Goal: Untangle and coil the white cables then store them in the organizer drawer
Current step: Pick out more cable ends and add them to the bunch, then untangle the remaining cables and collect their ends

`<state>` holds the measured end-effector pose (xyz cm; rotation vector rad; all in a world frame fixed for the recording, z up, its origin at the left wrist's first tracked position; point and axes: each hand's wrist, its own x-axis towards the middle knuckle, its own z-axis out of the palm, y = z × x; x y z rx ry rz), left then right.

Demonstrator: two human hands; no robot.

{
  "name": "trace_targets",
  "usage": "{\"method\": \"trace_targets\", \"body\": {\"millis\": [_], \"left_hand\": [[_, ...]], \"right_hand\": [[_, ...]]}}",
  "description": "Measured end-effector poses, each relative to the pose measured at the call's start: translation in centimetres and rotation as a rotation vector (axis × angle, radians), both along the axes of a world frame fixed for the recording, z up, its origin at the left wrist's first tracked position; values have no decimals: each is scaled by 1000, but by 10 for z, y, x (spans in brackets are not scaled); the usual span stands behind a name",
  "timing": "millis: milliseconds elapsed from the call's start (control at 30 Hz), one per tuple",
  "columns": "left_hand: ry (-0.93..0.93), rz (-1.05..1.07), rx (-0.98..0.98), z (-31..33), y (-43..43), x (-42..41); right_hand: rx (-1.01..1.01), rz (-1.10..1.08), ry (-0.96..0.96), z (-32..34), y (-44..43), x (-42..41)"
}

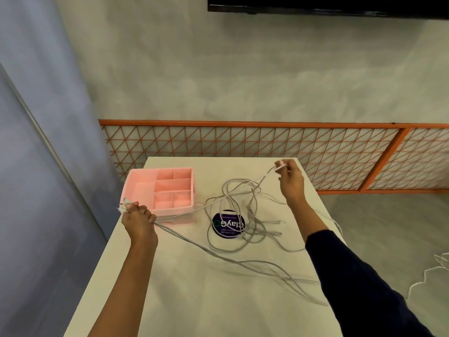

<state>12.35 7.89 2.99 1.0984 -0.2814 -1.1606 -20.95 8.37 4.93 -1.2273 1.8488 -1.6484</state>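
A tangle of white cables (239, 207) lies on the white table (194, 288), with long strands trailing toward the right front edge. My left hand (138, 218) grips cable ends and a white plug at the table's left edge, just in front of the pink organizer (145, 188). Lifted above the far right corner, my right hand (290, 178) pinches another cable end, and its strand runs down into the tangle. The organizer has several open compartments on top; a drawer front shows low at its front.
A round dark sticker (228, 224) with white lettering sits on the table under the tangle. An orange lattice railing (267, 142) runs behind the table. Another white cable (427, 273) lies on the floor to the right. A grey curtain (36, 166) hangs at left.
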Motion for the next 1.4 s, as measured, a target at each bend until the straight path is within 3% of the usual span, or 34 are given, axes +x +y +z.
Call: {"method": "trace_targets", "body": {"millis": [133, 367, 467, 600, 700, 867, 933, 1033, 1300, 1400], "left_hand": [[-8, -10, -16, 1, -1, -2], [-43, -6, -6, 2, -1, 0], [-40, -10, -2, 1, 0, 3], [-89, -102, -11, 2, 1, -6], [-179, -217, -36, 3, 3, -19], [-541, -514, -148, 11, 14, -39], [-655, -662, -143, 13, 19, -47], [-678, -800, -164, 10, 21, -56], [-676, -833, -172, 14, 19, -58], [-674, -799, -212, 19, 17, -50]], "right_hand": [[-174, 28, 28, 37, -12, 14], [-198, 96, 70, 45, -16, 12], [-224, 75, 194, 62, -17, 5], [-22, 284, 422, 68, -11, 19], [179, 521, 431, 56, -2, 43], [353, 690, 534, 25, 5, 84], [338, 702, 514, 17, 5, 95], [305, 687, 533, 13, 5, 105], [272, 566, 452, -4, 4, 88], [256, 383, 477, -27, 7, 69]]}}
